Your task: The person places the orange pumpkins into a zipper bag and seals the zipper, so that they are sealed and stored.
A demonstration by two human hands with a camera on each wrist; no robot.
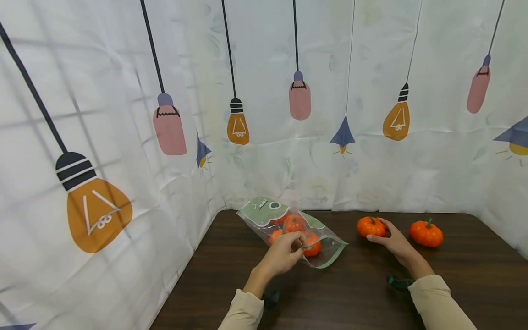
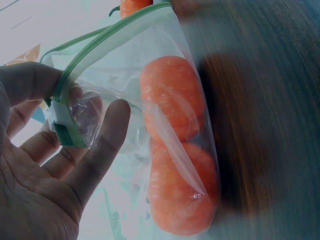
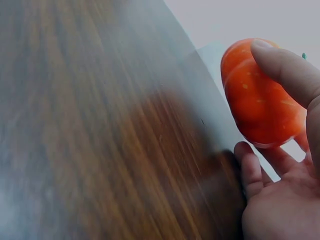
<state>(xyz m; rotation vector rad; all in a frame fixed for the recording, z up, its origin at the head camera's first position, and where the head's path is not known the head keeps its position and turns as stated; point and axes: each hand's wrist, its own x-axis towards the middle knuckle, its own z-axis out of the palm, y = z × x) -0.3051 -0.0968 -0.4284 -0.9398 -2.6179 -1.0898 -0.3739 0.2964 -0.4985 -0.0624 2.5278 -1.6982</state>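
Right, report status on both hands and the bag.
Left fingers holding bag, pumpkins inside. Right fingers gripping another pumpkin. One more pumpkin further right. Nothing seen between gripped pumpkin and bag.

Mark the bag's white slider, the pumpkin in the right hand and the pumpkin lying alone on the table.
White slider (image 2: 60, 114): left wrist view, outer face.
Held pumpkin (image 3: 260, 102): right wrist view, orange side.
Lone pumpkin (image 1: 426, 234): head view, front.

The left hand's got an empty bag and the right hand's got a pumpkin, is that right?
Almost! The bag isn't empty: the head view shows orange pumpkins inside. The left hand does hold it, and the right hand holds another pumpkin.
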